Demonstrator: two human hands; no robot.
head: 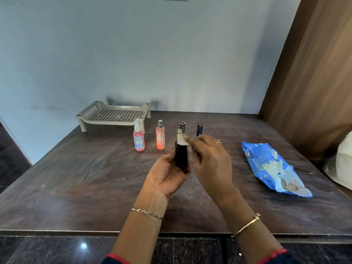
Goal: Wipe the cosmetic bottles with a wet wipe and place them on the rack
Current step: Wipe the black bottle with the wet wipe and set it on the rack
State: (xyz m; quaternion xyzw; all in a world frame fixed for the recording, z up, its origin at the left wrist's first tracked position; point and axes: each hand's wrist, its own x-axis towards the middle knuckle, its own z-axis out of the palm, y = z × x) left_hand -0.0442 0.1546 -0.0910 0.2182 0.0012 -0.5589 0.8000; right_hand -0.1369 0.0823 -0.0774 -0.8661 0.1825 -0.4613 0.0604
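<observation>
My left hand point(165, 174) grips a dark bottle point(182, 155) with a gold cap, held upright above the table. My right hand point(211, 159) presses a small white wet wipe point(183, 140) against the bottle's neck. Behind them stand a pink spray bottle point(139, 139), an orange spray bottle point(160, 137), a black patterned bottle point(182, 126) and a dark blue bottle point(199, 129). The beige plastic rack point(114, 115) sits empty at the back left of the table.
A blue pack of wet wipes point(272, 168) lies on the dark wooden table point(85, 178) to the right. A white cloth-like object point(341, 162) rests at the far right edge. A wooden panel point(314, 73) rises on the right, a pale wall behind.
</observation>
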